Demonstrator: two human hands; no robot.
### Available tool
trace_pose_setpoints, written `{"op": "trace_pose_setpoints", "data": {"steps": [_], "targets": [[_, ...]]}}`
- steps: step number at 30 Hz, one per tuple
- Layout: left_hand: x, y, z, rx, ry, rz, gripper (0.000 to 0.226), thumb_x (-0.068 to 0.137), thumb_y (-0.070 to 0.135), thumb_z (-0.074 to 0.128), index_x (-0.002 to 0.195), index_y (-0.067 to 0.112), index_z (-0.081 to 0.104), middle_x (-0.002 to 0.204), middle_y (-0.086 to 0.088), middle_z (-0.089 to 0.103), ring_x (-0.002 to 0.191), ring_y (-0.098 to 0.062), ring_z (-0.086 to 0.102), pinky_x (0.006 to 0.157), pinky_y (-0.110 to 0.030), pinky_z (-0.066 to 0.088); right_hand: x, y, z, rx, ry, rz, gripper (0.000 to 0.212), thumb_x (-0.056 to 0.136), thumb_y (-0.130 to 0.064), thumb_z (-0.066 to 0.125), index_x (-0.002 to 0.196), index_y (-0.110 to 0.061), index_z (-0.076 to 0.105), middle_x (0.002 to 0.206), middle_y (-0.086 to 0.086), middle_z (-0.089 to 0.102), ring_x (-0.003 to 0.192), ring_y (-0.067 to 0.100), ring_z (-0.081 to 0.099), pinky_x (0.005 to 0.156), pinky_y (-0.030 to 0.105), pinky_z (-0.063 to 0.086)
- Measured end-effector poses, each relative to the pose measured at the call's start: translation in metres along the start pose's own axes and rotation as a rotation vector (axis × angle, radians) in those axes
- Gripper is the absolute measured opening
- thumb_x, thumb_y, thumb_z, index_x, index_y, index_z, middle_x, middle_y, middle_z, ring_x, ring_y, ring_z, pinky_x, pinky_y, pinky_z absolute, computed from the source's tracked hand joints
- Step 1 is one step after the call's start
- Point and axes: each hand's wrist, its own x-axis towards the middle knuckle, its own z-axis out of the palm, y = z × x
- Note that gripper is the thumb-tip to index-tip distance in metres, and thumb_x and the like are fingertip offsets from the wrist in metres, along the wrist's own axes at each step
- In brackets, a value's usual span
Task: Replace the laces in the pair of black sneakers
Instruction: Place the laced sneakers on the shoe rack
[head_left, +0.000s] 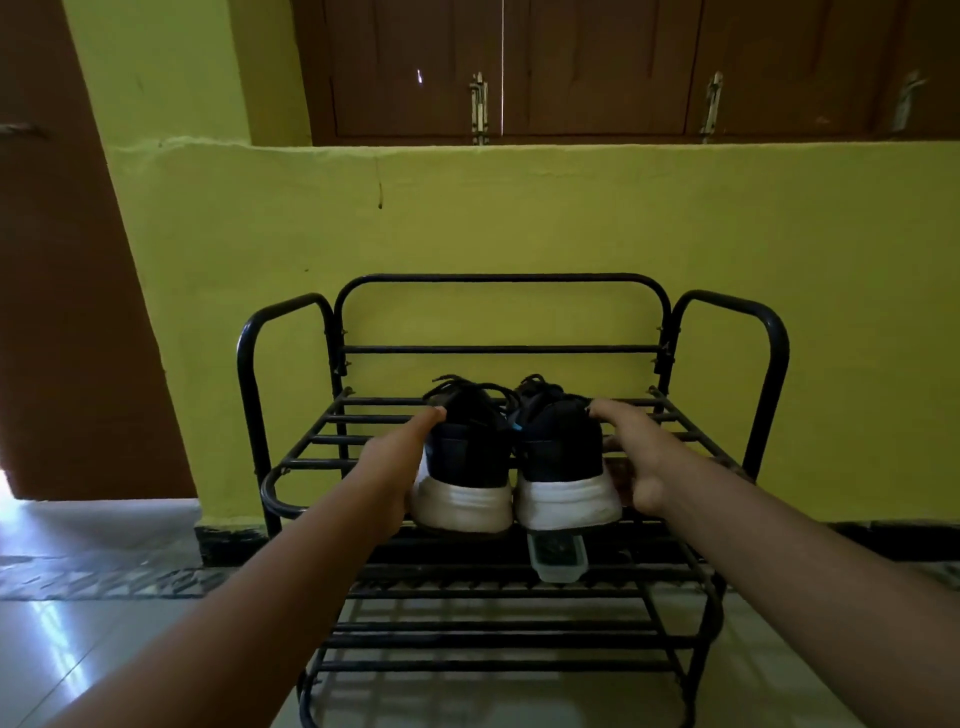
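Two black sneakers with white soles stand side by side, heels toward me, on the top shelf of a black metal shoe rack (291, 457). Both carry dark laces. My left hand (397, 462) lies against the outer left side of the left sneaker (470, 457), fingers reaching along its upper. Against the outer right side of the right sneaker (563, 457) lies my right hand (636, 457), thumb low by the sole. The fingers on the far sides of both shoes are partly hidden.
A small clear plastic box (558, 558) sits on the rack's middle shelf just under the right sneaker. The rack stands against a yellow wall (519, 223) below brown wooden shutters. Shiny tiled floor (78, 639) spreads to the left.
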Motion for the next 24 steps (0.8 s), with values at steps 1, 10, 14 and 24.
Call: {"op": "trace_pose_setpoints", "data": {"steps": [1,10,14,24], "targets": [[0.001,-0.001,0.000,0.007,0.002,0.005,0.051,0.084,0.046,0.062,0.119,0.011,0.054,0.102,-0.010,0.060,0.100,-0.031,0.058,0.091,-0.044,0.049,0.002,0.001,0.001,0.003,0.000,0.009,0.022,0.090,-0.033,0.052,0.082,-0.013,0.056,0.080,0.006,0.055,0.070,0.023,0.053,0.059,0.031,0.044],[-0.012,-0.012,-0.002,0.417,-0.086,0.166,0.102,0.075,0.084,0.030,0.143,0.008,0.033,0.144,-0.011,0.041,0.131,-0.029,0.040,0.105,-0.039,0.034,0.005,0.005,-0.002,-0.065,0.086,-0.084,0.035,0.097,-0.041,0.045,0.115,-0.015,0.058,0.103,0.004,0.056,0.098,0.026,0.055,0.079,0.042,0.049],[-0.025,-0.024,-0.008,0.617,-0.150,0.356,0.077,0.073,0.064,0.058,0.134,0.022,0.036,0.130,-0.001,0.050,0.103,-0.010,0.050,0.083,-0.024,0.041,0.004,0.015,-0.004,-0.143,0.072,-0.139,0.071,0.089,-0.062,0.043,0.139,-0.012,0.041,0.128,0.004,0.052,0.116,0.027,0.050,0.095,0.041,0.042],[-0.006,-0.032,0.009,0.690,-0.015,0.428,0.075,0.071,0.044,0.078,0.130,0.017,0.041,0.110,0.006,0.054,0.095,-0.010,0.049,0.068,-0.016,0.038,0.014,0.042,0.003,-0.344,0.006,-0.411,0.066,0.073,-0.037,0.078,0.129,-0.019,0.047,0.120,-0.003,0.057,0.108,0.017,0.054,0.087,0.031,0.045]]}}
